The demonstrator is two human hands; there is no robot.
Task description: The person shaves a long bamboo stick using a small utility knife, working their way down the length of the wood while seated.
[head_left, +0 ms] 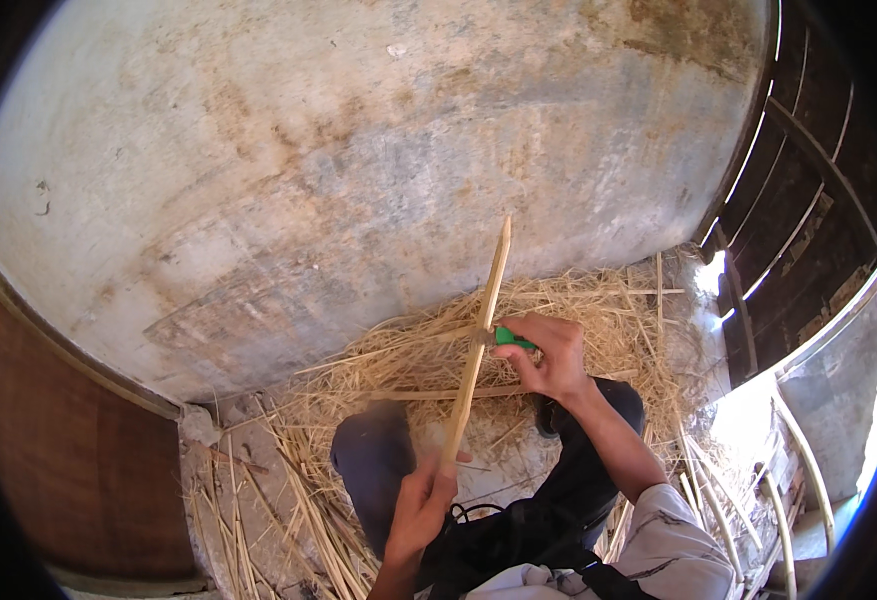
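My left hand is closed round the lower end of a pale strip of split wood or bamboo. The strip slants up and away to a pointed tip in front of the wall. In my right hand is a small green-handled tool, gripped between thumb and fingers. Its working end meets the strip about halfway along; I cannot make out the blade's shape. Both hands are above my bent knees.
A heap of straw-coloured shavings lies against the stained wall. Long thin strips spread over the floor at left, with curved sticks at right. A brown panel stands at far left, dark slatted boards at right.
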